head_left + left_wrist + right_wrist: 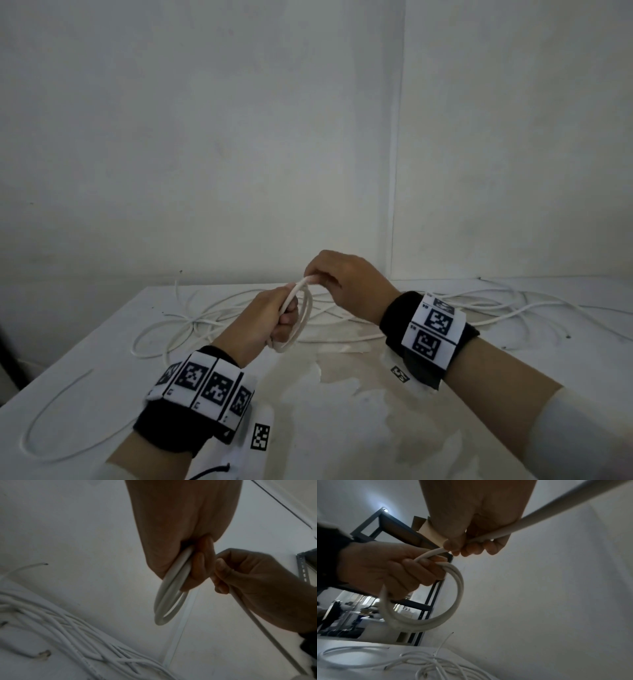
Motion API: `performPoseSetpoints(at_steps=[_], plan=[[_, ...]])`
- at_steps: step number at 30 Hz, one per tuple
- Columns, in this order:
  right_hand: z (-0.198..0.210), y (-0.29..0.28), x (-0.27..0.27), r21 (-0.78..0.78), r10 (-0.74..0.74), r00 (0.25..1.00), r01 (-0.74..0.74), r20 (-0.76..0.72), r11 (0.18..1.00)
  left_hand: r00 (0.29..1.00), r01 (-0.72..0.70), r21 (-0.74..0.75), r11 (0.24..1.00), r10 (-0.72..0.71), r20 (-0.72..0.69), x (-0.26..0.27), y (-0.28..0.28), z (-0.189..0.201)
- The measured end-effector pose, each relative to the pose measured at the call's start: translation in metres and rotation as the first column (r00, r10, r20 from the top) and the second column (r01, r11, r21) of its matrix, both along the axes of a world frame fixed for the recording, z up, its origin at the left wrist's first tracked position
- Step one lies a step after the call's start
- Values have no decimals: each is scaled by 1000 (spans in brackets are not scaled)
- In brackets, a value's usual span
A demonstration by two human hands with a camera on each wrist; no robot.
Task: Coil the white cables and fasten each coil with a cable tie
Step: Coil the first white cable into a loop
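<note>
My left hand (286, 320) grips a small coil of white cable (303, 322) in its fist, a little above the table. In the left wrist view the coil (164, 601) hangs below the curled fingers as two or three loops. Just beyond it, my right hand (322, 277) pinches the same cable at the top of the coil. From the right hand (240, 577) the free length of cable (267, 630) runs down and away. The right wrist view shows the left hand (385, 568) holding the coil (452, 601), with the cable (539, 516) passing through the right fingers (471, 549).
Several loose white cables (205, 318) lie tangled across the white table (342, 411), reaching its back right (513, 308). One long loop (51, 411) lies near the left edge. Two marker tags (260, 437) sit near me, beside a thin black cord (212, 472). White walls stand behind; a dark shelf (399, 532) is off to the left.
</note>
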State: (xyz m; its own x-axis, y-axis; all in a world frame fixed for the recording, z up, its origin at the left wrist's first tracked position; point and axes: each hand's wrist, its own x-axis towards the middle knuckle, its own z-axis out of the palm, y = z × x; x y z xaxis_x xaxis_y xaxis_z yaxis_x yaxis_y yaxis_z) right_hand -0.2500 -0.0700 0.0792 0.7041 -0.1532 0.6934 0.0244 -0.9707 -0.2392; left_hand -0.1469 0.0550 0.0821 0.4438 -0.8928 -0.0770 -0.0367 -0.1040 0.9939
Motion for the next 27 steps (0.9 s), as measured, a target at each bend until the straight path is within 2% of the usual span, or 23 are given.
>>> performPoseSetpoints(at_steps=[3, 8, 10, 13, 20, 27], plan=[[1, -15, -8, 77, -38, 999, 36, 23, 996, 998, 45, -6, 999, -45, -47, -7, 2, -1], [-2, -16, -16, 148, -40, 998, 33, 43, 988, 995, 98, -60, 993, -99, -11, -18, 4, 3], [-2, -14, -18, 167, -33, 997, 21, 69, 986, 996, 84, -99, 992, -84, 5, -21, 5, 7], [-2, -15, -27, 224, -55, 995, 36, 80, 974, 998, 34, -181, 983, -42, -44, -21, 6, 11], [-16, -5, -38, 329, -107, 993, 114, -39, 937, 987, -64, -315, 947, 14, -159, -17, 5, 13], [-23, -5, -46, 252, -128, 990, 137, -53, 958, 974, -113, -343, 933, 36, -223, -8, 11, 11]])
